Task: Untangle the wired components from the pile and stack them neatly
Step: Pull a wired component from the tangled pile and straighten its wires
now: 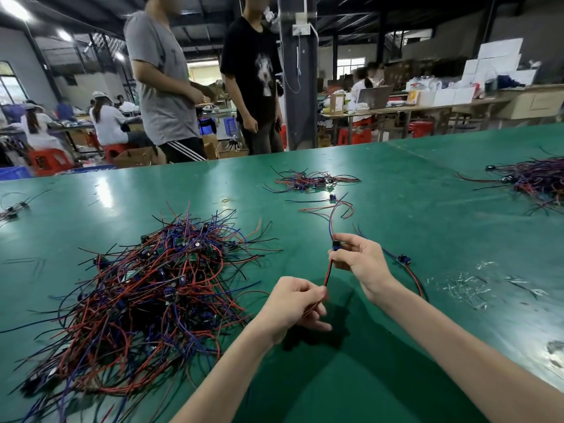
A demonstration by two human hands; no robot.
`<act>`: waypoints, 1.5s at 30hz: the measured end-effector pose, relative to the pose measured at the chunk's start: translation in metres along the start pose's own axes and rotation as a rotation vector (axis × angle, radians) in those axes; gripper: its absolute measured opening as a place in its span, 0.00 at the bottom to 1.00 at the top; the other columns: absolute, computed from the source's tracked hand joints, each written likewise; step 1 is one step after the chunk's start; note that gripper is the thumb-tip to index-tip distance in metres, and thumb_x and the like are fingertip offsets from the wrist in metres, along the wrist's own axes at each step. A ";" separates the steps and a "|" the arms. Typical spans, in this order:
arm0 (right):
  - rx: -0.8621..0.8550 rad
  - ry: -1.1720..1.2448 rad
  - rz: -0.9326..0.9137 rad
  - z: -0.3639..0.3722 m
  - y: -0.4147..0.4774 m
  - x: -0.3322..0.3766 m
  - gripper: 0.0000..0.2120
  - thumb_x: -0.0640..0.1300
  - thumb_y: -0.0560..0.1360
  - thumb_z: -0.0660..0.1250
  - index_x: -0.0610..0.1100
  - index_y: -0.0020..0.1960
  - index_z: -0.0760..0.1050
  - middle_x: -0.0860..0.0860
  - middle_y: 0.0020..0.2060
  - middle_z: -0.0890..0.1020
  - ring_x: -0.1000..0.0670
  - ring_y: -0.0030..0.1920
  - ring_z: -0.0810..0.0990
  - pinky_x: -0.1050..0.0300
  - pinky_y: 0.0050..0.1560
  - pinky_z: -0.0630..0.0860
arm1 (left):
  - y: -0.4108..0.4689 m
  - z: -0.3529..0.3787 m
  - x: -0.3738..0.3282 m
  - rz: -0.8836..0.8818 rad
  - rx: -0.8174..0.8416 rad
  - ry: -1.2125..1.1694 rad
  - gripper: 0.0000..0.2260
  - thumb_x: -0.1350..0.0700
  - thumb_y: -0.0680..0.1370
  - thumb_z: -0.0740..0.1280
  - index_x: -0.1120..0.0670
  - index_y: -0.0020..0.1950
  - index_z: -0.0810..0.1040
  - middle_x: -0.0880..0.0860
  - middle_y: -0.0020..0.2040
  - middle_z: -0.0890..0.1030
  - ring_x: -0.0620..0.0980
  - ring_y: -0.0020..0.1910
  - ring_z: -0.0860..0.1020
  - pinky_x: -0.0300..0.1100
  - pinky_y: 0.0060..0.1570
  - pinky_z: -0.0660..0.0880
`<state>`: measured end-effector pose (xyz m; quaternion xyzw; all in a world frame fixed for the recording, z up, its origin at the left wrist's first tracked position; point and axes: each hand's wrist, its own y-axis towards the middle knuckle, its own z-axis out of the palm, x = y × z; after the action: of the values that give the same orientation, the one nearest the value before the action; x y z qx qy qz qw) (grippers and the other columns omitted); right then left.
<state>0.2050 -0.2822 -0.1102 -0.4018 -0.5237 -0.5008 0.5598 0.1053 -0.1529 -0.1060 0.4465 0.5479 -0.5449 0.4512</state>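
Note:
A big tangled pile [146,288] of red, blue and black wired components lies on the green table [396,193] to my left. My right hand [360,261] pinches the small dark body of one wired component [335,245] held above the table. Its blue and red leads curve up and away, and its red-black leads [328,271] run down to my left hand [293,306], which pinches their lower end. Another single component [403,259] lies on the table just right of my right hand.
A small laid-out bunch of components [311,181] sits further back, with loose wires [329,206] before it. Another pile [537,181] is at the far right and a few components [13,209] at the far left. Two people [213,87] stand beyond the table's far edge.

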 end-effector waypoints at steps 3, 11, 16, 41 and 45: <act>-0.026 0.020 -0.002 -0.001 0.001 0.001 0.16 0.25 0.70 0.67 0.41 0.51 0.78 0.49 0.33 0.81 0.56 0.29 0.78 0.66 0.34 0.77 | 0.000 0.002 -0.002 -0.008 -0.016 -0.001 0.08 0.64 0.79 0.63 0.64 0.40 0.76 0.55 0.27 0.76 0.45 0.21 0.73 0.43 0.31 0.80; 0.010 0.054 -0.005 0.005 -0.009 0.010 0.16 0.27 0.69 0.69 0.44 0.50 0.80 0.51 0.33 0.81 0.55 0.31 0.80 0.63 0.33 0.74 | 0.000 -0.007 -0.001 -0.093 -0.119 0.025 0.05 0.66 0.78 0.64 0.68 0.45 0.77 0.52 0.24 0.74 0.45 0.20 0.70 0.41 0.25 0.77; 0.052 0.129 -0.024 0.009 -0.014 0.017 0.15 0.26 0.69 0.69 0.43 0.49 0.80 0.50 0.32 0.80 0.53 0.31 0.79 0.63 0.30 0.70 | 0.001 -0.009 -0.002 -0.082 -0.146 -0.018 0.08 0.65 0.79 0.63 0.67 0.43 0.77 0.53 0.24 0.75 0.45 0.21 0.72 0.42 0.26 0.77; -0.089 0.059 -0.025 -0.011 0.006 0.013 0.13 0.26 0.69 0.68 0.42 0.46 0.79 0.48 0.33 0.81 0.58 0.25 0.76 0.68 0.26 0.68 | -0.012 0.009 -0.010 0.225 0.096 0.181 0.07 0.63 0.79 0.63 0.60 0.43 0.79 0.51 0.29 0.80 0.44 0.25 0.73 0.38 0.26 0.77; -0.119 0.073 -0.017 -0.013 0.009 0.011 0.12 0.26 0.69 0.67 0.42 0.45 0.78 0.45 0.33 0.80 0.58 0.23 0.74 0.68 0.25 0.67 | -0.013 0.008 -0.008 0.206 0.092 0.175 0.08 0.63 0.80 0.63 0.61 0.42 0.79 0.51 0.28 0.79 0.44 0.24 0.73 0.38 0.26 0.77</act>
<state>0.2157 -0.2945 -0.1003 -0.4114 -0.4757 -0.5502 0.5493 0.0941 -0.1614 -0.0952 0.5666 0.5108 -0.4790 0.4343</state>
